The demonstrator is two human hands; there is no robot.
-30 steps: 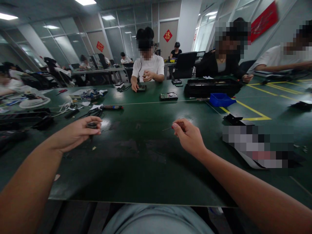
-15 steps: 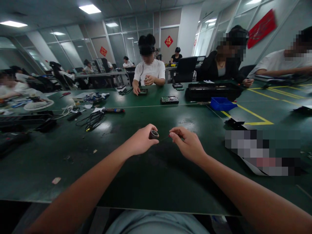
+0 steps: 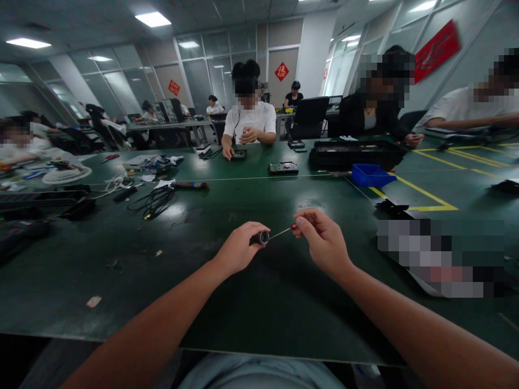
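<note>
My left hand is closed around a small dark cylinder, whose round, ring-like end faces right and toward me. My right hand pinches a thin screwdriver by its small red handle, mostly covered by the fingers. The slim metal shaft points left, its tip at the cylinder's ringed end; whether the two touch I cannot tell. Both hands are held above the green table.
Ahead lies a circuit-board drive, with a blue bin and a long black housing to its right. A corded electric screwdriver and coiled cable lie left. A person works opposite.
My left hand has turned the cylinder's end toward the right and lowered it slightly. My right hand has shifted a little right, and the screwdriver shaft shows more clearly.
</note>
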